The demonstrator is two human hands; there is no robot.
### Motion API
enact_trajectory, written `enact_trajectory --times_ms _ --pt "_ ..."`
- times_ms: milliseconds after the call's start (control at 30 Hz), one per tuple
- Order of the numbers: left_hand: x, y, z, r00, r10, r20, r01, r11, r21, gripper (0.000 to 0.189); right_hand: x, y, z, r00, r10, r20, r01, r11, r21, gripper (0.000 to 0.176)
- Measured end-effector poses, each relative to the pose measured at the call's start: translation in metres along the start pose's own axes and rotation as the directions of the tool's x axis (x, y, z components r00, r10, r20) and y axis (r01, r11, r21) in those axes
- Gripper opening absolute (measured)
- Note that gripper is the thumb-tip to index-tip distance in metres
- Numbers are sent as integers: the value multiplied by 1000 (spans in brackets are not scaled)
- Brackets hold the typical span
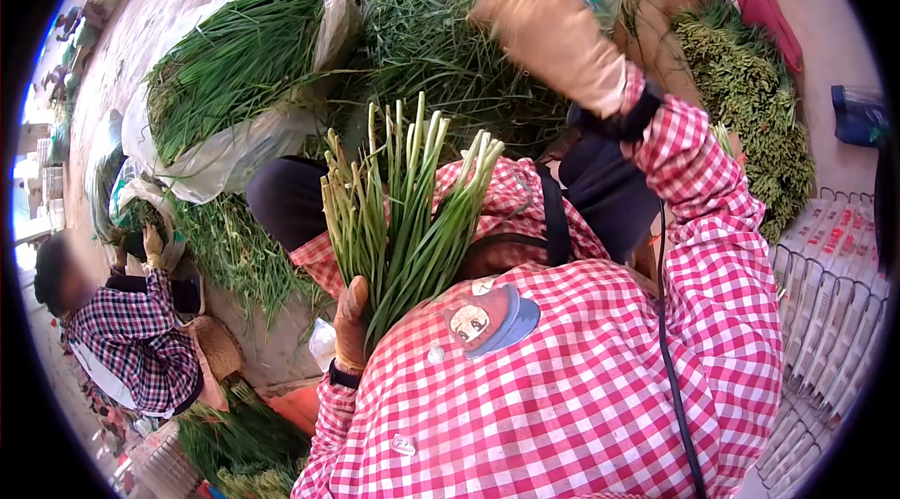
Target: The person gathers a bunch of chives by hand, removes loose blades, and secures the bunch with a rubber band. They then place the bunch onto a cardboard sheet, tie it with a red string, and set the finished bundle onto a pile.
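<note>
A bunch of long green chive stalks [394,208] stands against my front, pale cut ends pointing up. My gloved left hand [351,321] is closed around its lower left side, thumb upward, with its other fingers hidden behind the stalks. My gloved right hand [553,35] is raised at the upper right, away from the bunch and over a heap of loose green leaves [422,40]. Motion smears the right hand's fingers.
An open plastic bag [328,12] of long greens lies ahead on the left. Stacked bunches with budded tips [750,105] lie on the right, near white ribbed crates [834,283]. A co-worker in a checked shirt [141,340] sits at left. A black cable [670,358] runs down my front.
</note>
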State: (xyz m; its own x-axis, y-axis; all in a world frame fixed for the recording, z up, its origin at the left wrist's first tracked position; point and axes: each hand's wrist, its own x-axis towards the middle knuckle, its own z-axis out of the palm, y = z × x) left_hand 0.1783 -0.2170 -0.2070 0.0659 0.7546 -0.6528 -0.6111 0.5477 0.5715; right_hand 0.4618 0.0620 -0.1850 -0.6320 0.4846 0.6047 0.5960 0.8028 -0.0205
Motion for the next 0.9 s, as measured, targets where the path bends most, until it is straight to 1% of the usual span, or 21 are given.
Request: enact_trajectory --times_ms 33,100,133,167,200,233,300,333,400,433,467,500,533,567,600,667,733,767,800,833,900 --pt "0 0 1 1000 -3 7 3 1000 -6 52 2 4 -1 965 239 107 -198 933 -301 28" --pt "0 0 2 1000 -10 14 10 1000 -9 52 6 3 -3 924 357 136 -295 892 -342 35" --pt "0 -1 2 1000 -14 15 14 1000 -12 51 21 -20 -15 859 287 423 -182 945 -271 31" --pt "-1 -2 2 1000 -18 14 18 1000 -4 51 7 -28 0 975 10 224 -35 994 107 30" --pt "-2 -3 4 1000 -19 14 19 1000 5 51 49 -69 -32 600 231 766 -476 873 110 35" --pt "-2 -4 4 1000 -17 10 17 1000 12 51 51 -83 -25 566 120 815 -402 904 146 43" --pt "-5 -4 4 1000 -4 -1 4 1000 27 51 41 -97 6 730 -104 675 -152 938 310 43" --pt "-7 -4 2 1000 1 -9 -1 1000 31 51 30 -100 37 807 -163 567 -144 878 457 30" --pt "-8 -4 -2 1000 11 -20 -11 1000 29 51 33 -107 36 838 -234 493 38 926 375 19" --pt "-9 -5 -3 1000 12 -24 -12 1000 22 51 35 -105 28 863 -226 452 84 946 312 12" --pt "-9 -5 -5 1000 11 -27 -11 1000 11 51 39 -97 22 863 -109 494 -47 955 293 12" --pt "-8 -5 -6 1000 11 -28 -11 1000 -3 51 26 -79 40 971 -116 210 44 947 319 15" --pt "-7 -6 -8 1000 7 -29 -7 1000 -20 51 13 -53 54 997 53 56 -76 813 578 18" --pt "-7 -6 -10 1000 8 -30 -9 999 -39 50 26 -46 32 905 180 384 -194 981 -2 18" --pt "-6 -7 -12 1000 6 -27 -8 999 -48 50 24 -30 27 873 341 349 -349 936 -43 18" --pt "-3 -8 -14 1000 9 -20 -10 998 -56 50 30 -23 17 713 537 451 -515 838 -182 24" --pt "0 -9 -17 1000 5 29 -3 998 -62 51 46 -66 -24 581 410 703 -670 731 128 56" --pt "1 -10 -19 999 -1 52 4 998 -64 51 56 -81 -32 417 159 895 -731 643 226 70" --pt "2 -10 -19 997 -7 75 12 998 -64 51 47 -100 -31 491 87 867 -698 635 331 70" --pt "1 -10 -17 999 -10 53 12 999 -41 52 26 -118 -15 605 132 785 -709 537 456 64" --pt "-4 -8 -9 1000 -9 9 9 1000 6 53 24 -130 -7 556 33 830 -788 338 515 44"
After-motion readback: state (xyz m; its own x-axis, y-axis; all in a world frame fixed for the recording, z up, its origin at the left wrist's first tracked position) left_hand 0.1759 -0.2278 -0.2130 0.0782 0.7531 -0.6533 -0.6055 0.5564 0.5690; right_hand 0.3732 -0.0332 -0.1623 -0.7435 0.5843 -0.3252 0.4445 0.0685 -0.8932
